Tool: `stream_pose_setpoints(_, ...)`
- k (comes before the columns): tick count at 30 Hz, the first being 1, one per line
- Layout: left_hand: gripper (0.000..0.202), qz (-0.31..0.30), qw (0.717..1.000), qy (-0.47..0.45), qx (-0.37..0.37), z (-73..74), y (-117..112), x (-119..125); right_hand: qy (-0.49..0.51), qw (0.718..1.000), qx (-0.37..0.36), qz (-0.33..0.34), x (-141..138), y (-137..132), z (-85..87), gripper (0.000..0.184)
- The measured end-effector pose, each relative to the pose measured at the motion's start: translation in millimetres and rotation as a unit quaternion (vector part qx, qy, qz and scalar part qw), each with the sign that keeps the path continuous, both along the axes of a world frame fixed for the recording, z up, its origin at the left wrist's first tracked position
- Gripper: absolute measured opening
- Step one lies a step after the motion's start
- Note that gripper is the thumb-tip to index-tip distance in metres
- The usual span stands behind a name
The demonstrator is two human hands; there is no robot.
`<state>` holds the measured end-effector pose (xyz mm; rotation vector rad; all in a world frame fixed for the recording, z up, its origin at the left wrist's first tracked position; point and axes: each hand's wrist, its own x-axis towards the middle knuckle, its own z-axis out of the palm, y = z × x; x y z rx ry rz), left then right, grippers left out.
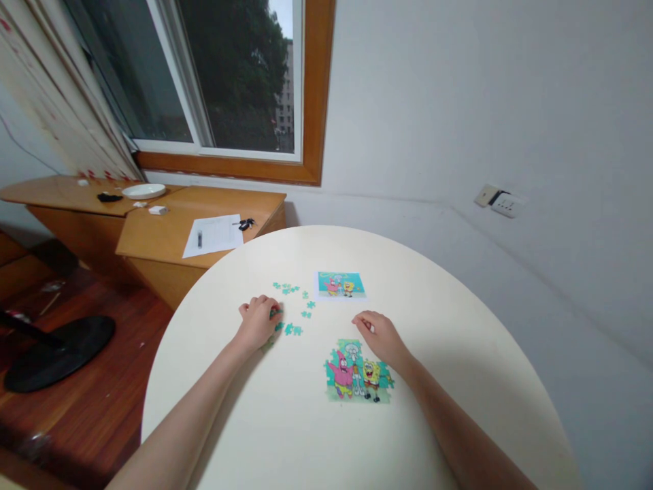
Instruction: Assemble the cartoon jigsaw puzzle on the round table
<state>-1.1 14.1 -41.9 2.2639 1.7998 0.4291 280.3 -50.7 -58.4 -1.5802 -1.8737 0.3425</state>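
Observation:
My left hand (259,321) is over the left part of the round table, its fingers curled down on a teal jigsaw puzzle piece that shows at the fingertips. Around it lie several loose jigsaw pieces (290,329), mostly teal. A partly joined jigsaw puzzle (352,374) with a pink starfish, a tall pale figure and a yellow square cartoon figure lies nearer to me, its upper edge uneven. Just above its upper right side is my right hand (380,335), fingers bent together; whether anything is in them is hidden. A small reference picture (341,286) of the same figures lies farther back.
The round cream table (245,422) stands close to the white wall. Behind it on the left, a wooden cabinet (214,201) carries a paper sheet (217,235), keys (246,224) and a white plate (143,191). A black round stand base (61,354) is on the floor.

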Motion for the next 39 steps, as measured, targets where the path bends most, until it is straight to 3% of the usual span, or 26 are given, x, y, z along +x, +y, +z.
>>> stream_pose_setpoints(12,0.014,0.026,1.000,0.008,-0.016,7.7,1.1,-3.8,-0.007,1.000,-0.006,-0.003,0.2,-0.4,-0.7,0.023)
stream_pose_setpoints(23,0.013,0.025,1.000,0.011,-0.007,-1.4,5.3,-2.6,-0.011,1.000,-0.004,-0.004,0.9,0.3,-1.7,0.023)
stream_pose_setpoints(32,0.007,-0.010,1.000,0.001,-0.009,5.0,0.1,1.3,-0.010,1.000,-0.005,-0.004,0.3,0.2,0.3,0.023)
stream_pose_setpoints(39,0.012,-0.040,0.997,-0.057,0.013,7.7,-3.5,2.3,-0.013,1.000,-0.011,-0.001,-1.3,-2.1,4.5,0.023)
